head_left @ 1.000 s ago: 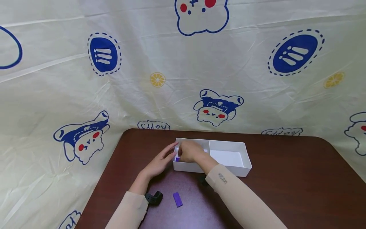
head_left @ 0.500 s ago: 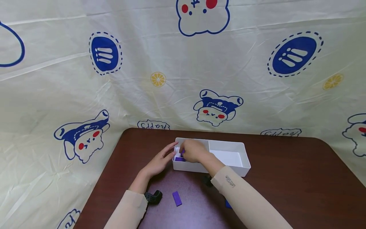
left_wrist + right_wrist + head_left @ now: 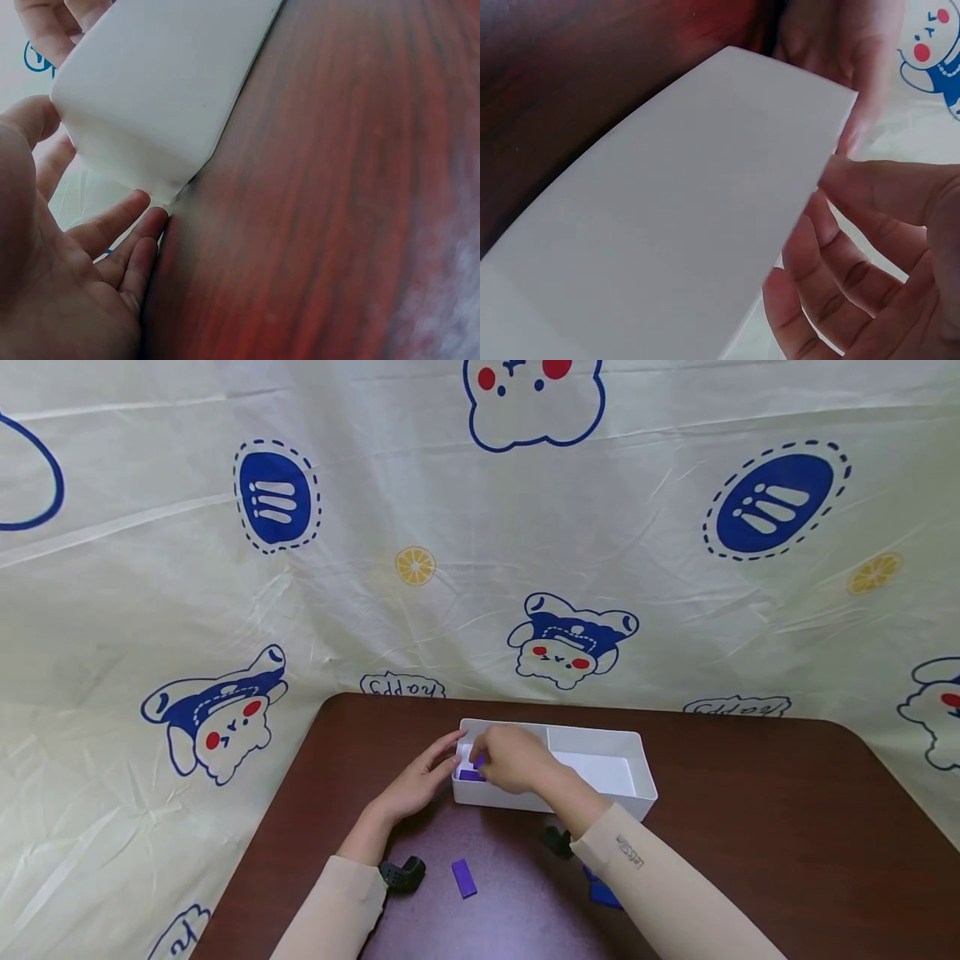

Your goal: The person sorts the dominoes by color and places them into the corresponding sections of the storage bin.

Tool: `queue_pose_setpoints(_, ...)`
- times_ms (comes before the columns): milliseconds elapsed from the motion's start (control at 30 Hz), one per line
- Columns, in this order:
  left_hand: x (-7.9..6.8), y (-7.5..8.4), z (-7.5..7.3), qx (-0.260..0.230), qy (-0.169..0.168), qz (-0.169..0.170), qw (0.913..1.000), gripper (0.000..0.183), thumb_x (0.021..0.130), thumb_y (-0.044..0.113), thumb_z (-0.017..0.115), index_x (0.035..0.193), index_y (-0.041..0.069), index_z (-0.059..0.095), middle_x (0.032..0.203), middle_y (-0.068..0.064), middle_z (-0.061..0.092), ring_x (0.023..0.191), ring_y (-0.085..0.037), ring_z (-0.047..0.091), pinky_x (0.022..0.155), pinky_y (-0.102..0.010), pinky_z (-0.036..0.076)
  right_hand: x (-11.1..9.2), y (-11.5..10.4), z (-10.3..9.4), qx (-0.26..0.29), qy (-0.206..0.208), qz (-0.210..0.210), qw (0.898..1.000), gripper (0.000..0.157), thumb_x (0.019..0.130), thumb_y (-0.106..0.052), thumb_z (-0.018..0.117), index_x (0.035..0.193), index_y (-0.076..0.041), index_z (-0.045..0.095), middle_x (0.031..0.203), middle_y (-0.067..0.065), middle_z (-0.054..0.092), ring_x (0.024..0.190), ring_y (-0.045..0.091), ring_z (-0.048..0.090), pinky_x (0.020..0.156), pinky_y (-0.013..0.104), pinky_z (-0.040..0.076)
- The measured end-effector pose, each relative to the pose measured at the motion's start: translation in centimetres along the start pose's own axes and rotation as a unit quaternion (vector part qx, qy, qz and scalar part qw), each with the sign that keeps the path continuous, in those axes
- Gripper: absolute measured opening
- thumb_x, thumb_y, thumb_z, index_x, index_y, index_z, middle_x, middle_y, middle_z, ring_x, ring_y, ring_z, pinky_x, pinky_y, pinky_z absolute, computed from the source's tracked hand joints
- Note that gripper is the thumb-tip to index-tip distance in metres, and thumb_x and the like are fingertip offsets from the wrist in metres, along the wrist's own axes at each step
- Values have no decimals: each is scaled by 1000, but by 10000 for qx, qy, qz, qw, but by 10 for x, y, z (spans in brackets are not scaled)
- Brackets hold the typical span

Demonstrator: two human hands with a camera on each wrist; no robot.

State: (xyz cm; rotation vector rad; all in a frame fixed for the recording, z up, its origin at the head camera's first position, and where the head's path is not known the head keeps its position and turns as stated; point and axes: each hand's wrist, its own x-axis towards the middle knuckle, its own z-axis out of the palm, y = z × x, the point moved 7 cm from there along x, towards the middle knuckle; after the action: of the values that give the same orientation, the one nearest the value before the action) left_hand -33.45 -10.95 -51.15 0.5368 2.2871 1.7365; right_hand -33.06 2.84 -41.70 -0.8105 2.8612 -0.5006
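A white two-compartment box (image 3: 517,795) stands on the table. My left hand (image 3: 417,787) rests against its left end with fingers extended; the left wrist view shows the fingertips (image 3: 135,199) at the box corner. My right hand (image 3: 517,758) reaches into the left compartment with bent fingers and pinches a small purple block (image 3: 478,762), mostly covered by the fingers. Another purple block (image 3: 471,775) lies in the compartment beside the front wall. In the right wrist view the box wall (image 3: 667,187) hides what the right fingertips hold.
One more flat purple block (image 3: 464,878) lies on the brown table (image 3: 750,827) in front of the box. A blue object (image 3: 602,892) is partly hidden under the right sleeve. Behind the table hangs a printed pale curtain (image 3: 450,510).
The right forearm has shifted to the right, exposing the blue object. The right hand has drawn slightly rightward in the compartment, and purple now shows at its fingertips. The left hand stays put.
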Motion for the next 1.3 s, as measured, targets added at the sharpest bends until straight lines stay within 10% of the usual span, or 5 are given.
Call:
queue_pose_setpoints(467, 0, -2, -1, 30, -60, -94, 9999, 51, 111, 34, 48, 160, 34, 36, 160, -11, 44, 145, -30, 45, 121, -56, 36, -33, -20, -17, 235, 169, -530, 9982, 14, 86, -14, 83, 100, -11, 81, 91, 3, 73, 80, 15, 61, 74, 36, 54)
queue_pose_setpoints(1300, 0, -2, -2, 204, 21, -111, 9997, 53, 110, 38, 50, 161, 33, 36, 158, -11, 46, 144, -30, 46, 121, -56, 34, -60, -46, 45, -155, -1072, -1134, 9876, 35, 81, -31, 89, 112, -17, 79, 102, -3, 69, 88, 7, 60, 80, 25, 53)
